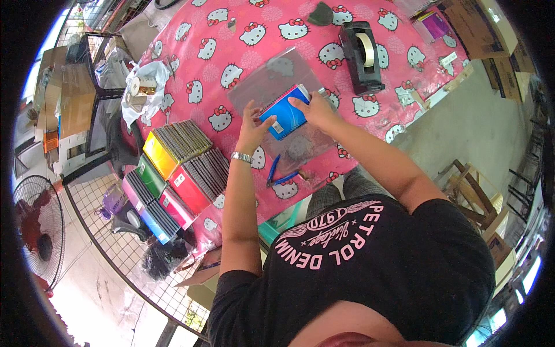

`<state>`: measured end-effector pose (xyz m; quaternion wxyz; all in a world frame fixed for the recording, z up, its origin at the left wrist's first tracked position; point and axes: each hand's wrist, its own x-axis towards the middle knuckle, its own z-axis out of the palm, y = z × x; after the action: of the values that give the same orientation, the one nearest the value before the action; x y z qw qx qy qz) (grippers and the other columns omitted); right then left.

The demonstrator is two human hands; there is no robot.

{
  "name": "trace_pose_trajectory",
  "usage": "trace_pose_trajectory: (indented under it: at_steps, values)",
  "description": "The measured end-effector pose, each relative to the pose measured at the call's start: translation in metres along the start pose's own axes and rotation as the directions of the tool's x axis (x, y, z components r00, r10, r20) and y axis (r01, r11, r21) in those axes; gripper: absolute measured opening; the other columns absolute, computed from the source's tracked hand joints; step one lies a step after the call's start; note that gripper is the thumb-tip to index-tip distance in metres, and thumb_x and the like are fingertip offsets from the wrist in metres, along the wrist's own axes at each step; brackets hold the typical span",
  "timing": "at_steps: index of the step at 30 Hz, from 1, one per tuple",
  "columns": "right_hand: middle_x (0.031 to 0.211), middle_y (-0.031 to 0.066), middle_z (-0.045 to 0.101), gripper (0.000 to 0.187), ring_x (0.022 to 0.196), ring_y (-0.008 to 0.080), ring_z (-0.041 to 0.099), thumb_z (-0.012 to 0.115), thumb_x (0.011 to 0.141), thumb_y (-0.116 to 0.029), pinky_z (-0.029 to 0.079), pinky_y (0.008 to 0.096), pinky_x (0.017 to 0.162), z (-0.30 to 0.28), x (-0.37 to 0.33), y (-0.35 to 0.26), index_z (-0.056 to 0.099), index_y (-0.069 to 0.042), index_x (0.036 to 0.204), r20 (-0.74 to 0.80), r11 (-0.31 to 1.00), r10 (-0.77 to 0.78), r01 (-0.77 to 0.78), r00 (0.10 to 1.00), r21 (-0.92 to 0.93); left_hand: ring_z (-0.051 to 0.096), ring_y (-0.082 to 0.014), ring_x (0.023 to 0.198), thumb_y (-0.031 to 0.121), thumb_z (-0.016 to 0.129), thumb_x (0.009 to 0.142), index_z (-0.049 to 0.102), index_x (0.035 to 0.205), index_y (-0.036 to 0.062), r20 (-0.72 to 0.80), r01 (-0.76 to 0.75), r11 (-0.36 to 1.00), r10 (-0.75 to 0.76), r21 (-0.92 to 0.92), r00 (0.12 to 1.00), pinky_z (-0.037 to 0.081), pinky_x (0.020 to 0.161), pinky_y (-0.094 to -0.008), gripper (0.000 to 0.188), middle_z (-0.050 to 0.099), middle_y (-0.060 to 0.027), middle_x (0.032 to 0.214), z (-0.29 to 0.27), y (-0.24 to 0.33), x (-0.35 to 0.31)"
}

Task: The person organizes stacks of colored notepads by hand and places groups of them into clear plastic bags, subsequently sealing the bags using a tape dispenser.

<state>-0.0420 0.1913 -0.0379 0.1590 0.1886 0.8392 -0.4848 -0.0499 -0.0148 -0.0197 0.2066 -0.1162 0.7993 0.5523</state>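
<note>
A small stack of spiral notebooks with a blue cover [284, 120] is held between my two hands, tilted, above the middle of the table. My left hand [252, 128] grips its left end, the thumb lying on the cover. At the right end my right hand [318, 113] has its thumb on top and its other fingers hidden beneath. Under the notebooks a clear plastic bag [248, 92] lies flat on the pink patterned tablecloth [208, 75]. A blue-handled tool like pliers [274, 171], its handles spread, rests near the table's front edge.
Stacks of spiral notebooks [179, 141] in several colours stand at the left. Beyond my right hand is a black tape dispenser [359, 61]. A white plastic bag with tape rolls [144, 89] sits at the left edge. Cardboard boxes [477, 29] are at the far right, a fan [39, 231] lower left.
</note>
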Motion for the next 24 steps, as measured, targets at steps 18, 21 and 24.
trace_pose_trajectory:
  at_steps: [18, 21, 24]
  values:
    - [0.07, 0.0041, 0.047, 0.011, 0.069, 0.0179, 0.049, 0.053, 0.071, 0.0, 0.044, 0.0345, 0.071, 0.058, -0.046, 0.002, 0.048, -0.01, 0.074, 0.393, 0.218, 0.376, -0.493, 0.839, 0.842, 0.061, -0.0255, 0.095, 0.025, 0.064, 0.068, 0.056, 0.12, 0.0039, 0.5, -0.297, 0.777, -0.026, 0.555, 0.866, 0.047, 0.086, -0.0319, 0.057, 0.063, -0.0159, 0.105, 0.019, 0.052, 0.058]
    - [0.074, 0.0053, 0.047, 0.011, 0.073, 0.0186, 0.05, 0.053, 0.071, 0.001, 0.044, 0.037, 0.073, 0.061, -0.035, -0.004, 0.05, -0.008, 0.076, 0.464, 0.249, 0.372, -0.568, 0.804, 0.784, 0.061, -0.0238, 0.095, 0.026, 0.061, 0.07, 0.057, 0.119, 0.0045, 0.479, -0.276, 0.681, -0.124, 0.678, 0.869, 0.047, 0.085, -0.0311, 0.053, 0.064, -0.0159, 0.107, 0.018, 0.058, 0.059]
    - [0.082, 0.0084, 0.05, 0.017, 0.081, 0.021, 0.051, 0.057, 0.072, -0.004, 0.042, 0.0385, 0.08, 0.042, -0.039, 0.031, 0.055, -0.005, 0.089, 0.394, 0.658, 0.34, -0.516, 0.854, 0.549, 0.061, -0.0234, 0.093, 0.028, 0.058, 0.076, 0.056, 0.119, 0.002, 0.406, -0.167, 0.861, -0.05, 0.481, 0.913, 0.047, 0.083, -0.0326, 0.05, 0.064, -0.0153, 0.105, 0.012, 0.058, 0.055]
